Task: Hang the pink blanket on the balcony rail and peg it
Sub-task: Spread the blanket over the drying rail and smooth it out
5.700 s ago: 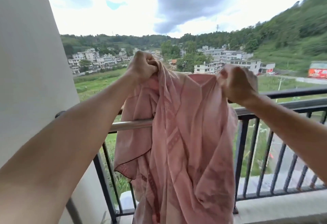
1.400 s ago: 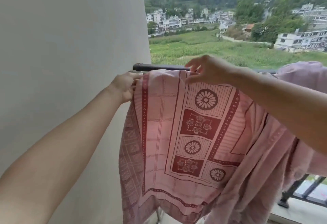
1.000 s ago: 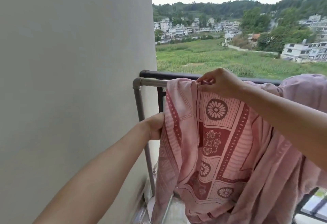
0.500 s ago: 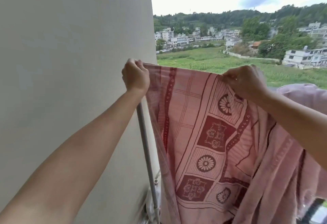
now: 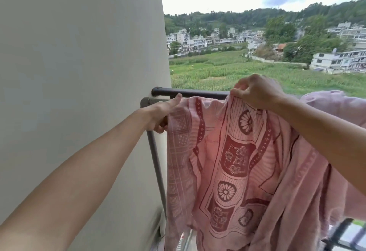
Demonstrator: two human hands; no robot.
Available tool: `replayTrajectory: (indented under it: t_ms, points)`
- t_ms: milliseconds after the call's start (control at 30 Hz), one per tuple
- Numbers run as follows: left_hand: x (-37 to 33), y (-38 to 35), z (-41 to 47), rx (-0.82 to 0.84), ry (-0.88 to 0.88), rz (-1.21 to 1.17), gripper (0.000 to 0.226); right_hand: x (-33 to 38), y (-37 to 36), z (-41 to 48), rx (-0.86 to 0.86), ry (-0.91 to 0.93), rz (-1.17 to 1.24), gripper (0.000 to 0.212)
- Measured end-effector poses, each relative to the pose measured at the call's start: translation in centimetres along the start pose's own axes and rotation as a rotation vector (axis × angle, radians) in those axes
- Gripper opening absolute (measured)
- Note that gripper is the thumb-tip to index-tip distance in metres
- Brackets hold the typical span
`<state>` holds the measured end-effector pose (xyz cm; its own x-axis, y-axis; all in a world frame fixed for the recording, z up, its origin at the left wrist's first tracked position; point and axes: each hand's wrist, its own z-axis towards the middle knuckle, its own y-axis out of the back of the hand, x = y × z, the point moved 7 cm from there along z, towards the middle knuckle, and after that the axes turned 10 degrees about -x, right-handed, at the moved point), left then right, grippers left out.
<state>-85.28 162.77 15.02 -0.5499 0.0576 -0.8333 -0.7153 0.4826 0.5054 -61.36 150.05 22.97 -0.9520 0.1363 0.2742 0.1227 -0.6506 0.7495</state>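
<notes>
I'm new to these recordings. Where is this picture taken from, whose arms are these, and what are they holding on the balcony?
There is no machine here: a person wears one wide-angle camera on the head, so the two bare arms reaching in are the wearer's own. The left hand grips the left edge of the pink blanket beside the grey pole next to the wall. The right hand pinches its top edge, lifted just above the dark balcony rail. The rest hangs down in folds. No pegs are in sight.
</notes>
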Motion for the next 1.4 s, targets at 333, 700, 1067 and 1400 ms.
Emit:
replayTrajectory:
  t_ms: [333, 700, 1067, 1400]
  points:
    - [-2.0, 2.2, 0.9, 0.096, -0.200, -0.490, 0.030, 4.2, -3.3, -0.3, -0.005, 0.122, 0.023, 0.025]
    - [-1.0, 11.4, 2.1, -0.742, -0.202, -0.834, 0.022, 0.4, -1.5, 3.8, -0.130, -0.038, -0.133, 0.026]
    - [4.1, 12.0, 0.4, -0.781, -0.287, -0.471, 0.018, 7.6, -3.8, -0.2, -0.035, 0.136, 0.128, 0.023]
    - [12.9, 9.4, -3.6, -0.937, -0.332, 0.019, 0.016, 12.4, -5.9, -7.0, 0.080, 0.240, 0.118, 0.023]
